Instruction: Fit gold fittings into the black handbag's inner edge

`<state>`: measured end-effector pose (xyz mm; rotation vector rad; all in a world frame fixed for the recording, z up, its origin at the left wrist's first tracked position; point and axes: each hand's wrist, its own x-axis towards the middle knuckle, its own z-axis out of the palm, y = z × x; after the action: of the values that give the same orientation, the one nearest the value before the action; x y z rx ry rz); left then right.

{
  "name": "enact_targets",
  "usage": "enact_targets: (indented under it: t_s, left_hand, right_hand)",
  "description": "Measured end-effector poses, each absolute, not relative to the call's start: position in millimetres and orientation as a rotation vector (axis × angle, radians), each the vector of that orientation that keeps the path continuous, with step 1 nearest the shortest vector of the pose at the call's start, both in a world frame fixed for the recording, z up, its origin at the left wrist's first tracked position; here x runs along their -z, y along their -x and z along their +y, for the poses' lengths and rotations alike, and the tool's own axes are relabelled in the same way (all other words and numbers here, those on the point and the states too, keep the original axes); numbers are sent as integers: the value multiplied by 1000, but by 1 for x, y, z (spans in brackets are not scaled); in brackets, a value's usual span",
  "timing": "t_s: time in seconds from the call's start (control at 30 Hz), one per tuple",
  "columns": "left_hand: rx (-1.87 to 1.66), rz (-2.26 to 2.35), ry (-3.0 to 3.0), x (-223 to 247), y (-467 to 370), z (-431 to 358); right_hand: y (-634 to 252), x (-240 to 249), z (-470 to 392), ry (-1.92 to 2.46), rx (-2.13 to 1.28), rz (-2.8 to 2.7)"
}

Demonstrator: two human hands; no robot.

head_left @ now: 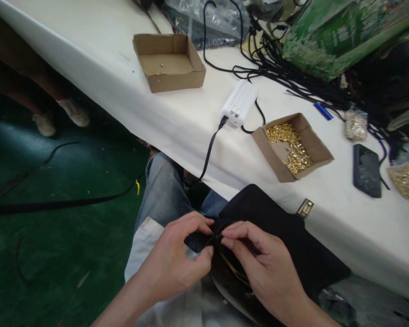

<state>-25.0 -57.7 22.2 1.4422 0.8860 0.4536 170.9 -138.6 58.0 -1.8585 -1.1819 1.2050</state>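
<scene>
A black bag (269, 218) lies across my lap, its flap spread toward the table edge and a metal clasp (306, 208) on that flap. My left hand (187, 250) pinches the bag's edge between thumb and fingers. Close beside it, my right hand (259, 254) has thumb and forefinger pressed together at the same spot. Whatever small piece sits between the right fingertips is too small to make out. Part of the bag's opening shows dark below the hands.
On the white table (98, 59) stand a cardboard box (177, 81) with a few gold bits and another box (276, 159) holding many gold pieces. A white power bank (240, 102) with a cable, a black phone (367, 170), black cords (293, 77) and a green bag (347, 36) lie there too.
</scene>
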Motion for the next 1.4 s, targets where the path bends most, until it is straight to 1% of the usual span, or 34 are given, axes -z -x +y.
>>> enact_targets:
  t_s: [0.27, 0.63, 0.83, 0.97, 1.27, 1.4]
  left_hand:
    - [-451, 875, -1500, -23, 27, -63]
    - [-429, 979, -1467, -17, 27, -63]
    - [-390, 1059, -1490, -9, 34, -64]
    - [-383, 1106, -1490, -6, 38, -67]
    - [-416, 1091, -1610, -7, 40, -70]
    - [-413, 1092, -1612, -3, 44, -73]
  right_hand:
    - [-165, -58, -132, 1897, -1153, -1347]
    - [-173, -66, -114, 1954, -1245, -1351]
    - [-188, -87, -114, 1993, -1236, -1181]
    - [-186, -96, -114, 1968, -1297, -1083]
    - [-182, -80, -122, 1849, -1544, -807]
    - [-179, -76, -127, 1853, -1527, -844]
